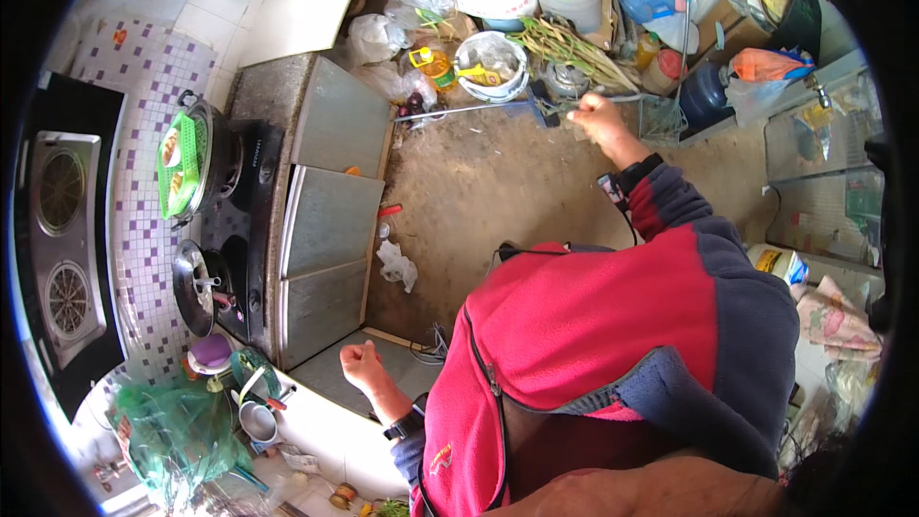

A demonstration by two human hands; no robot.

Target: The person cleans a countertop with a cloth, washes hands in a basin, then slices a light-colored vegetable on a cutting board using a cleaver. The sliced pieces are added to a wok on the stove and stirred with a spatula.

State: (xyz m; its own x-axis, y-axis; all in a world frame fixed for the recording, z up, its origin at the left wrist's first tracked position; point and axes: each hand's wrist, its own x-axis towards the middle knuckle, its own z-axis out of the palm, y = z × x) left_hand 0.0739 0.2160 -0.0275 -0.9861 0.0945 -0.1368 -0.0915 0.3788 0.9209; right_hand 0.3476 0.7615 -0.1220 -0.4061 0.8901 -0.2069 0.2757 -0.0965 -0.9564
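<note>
My left hand (364,372) is loosely curled in front of the grey cabinet doors by the white tiled counter front (337,431), and I see nothing in it. On the far side, my right hand (602,122) has its fingers bent in, over the floor near a dark blue tool head (540,106) on a long thin rod. No object shows plainly in that hand. Both wrists wear black straps, and a small device (612,189) hangs at the right one. Between the hands lies the stained brown floor (452,187).
A gas stove (248,230) carries a pot with a green plastic basket (179,165) on top and a wok (192,287). A white bucket (492,66), an oil bottle (434,68) and dry stalks (574,50) line the wall. A plastic bag (397,266) lies by the cabinets.
</note>
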